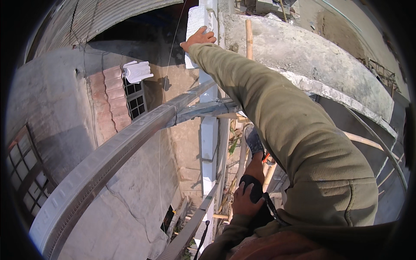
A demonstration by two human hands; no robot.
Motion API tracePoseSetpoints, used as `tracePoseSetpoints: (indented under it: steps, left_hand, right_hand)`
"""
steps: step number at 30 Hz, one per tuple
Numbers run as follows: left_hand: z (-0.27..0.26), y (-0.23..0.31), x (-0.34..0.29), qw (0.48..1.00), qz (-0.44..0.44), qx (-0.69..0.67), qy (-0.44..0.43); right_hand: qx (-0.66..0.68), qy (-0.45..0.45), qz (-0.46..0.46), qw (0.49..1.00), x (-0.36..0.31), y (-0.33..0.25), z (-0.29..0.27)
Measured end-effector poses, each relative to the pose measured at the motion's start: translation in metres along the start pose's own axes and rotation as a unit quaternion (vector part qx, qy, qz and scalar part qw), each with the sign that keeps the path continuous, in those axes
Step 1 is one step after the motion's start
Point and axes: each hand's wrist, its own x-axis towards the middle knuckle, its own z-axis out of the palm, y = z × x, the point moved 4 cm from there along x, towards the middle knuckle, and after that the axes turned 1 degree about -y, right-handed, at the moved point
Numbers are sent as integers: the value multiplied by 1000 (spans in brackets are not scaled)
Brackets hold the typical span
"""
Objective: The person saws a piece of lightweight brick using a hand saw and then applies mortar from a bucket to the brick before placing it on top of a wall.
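My right arm, in an olive sleeve, stretches far ahead to a white, rough-faced block (196, 21) standing at the top of a narrow wall. Across that block lies my right hand (200, 39), its fingers bent over the face and a digit at the left edge, gripping it. Lower down, my left hand (247, 200) rests with fingers spread on my bent knee (252, 186), in dark cloth. Below my right arm a foot in a dark shoe (252, 138) stands among poles. A column of pale blocks (209, 138) runs down beneath the white block.
A long metal channel beam (110, 149) crosses from lower left, meeting a second metal piece (203, 109) near the wall. A thin string (167, 78) hangs alongside. Bamboo poles (249, 39) and a rough concrete slab (303, 52) lie right. A deep drop to windowed walls opens left.
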Motion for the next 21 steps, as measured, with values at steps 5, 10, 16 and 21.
tracePoseSetpoints:
  steps: [5,10,16,21]
  left_hand:
    - [-5,2,2,999,25,-16,11]
    - [5,-10,-5,1000,13,-12,13]
    - [23,-10,-12,999,34,-1,-8]
    - [27,-6,-16,999,35,8,-20]
  right_hand:
    - [-12,15,-56,998,24,13,-4]
    - [-57,-47,-194,978,-2,8,-19]
    - [-136,-95,-259,951,-11,22,-42]
    - [-150,-107,-282,942,-6,32,-47]
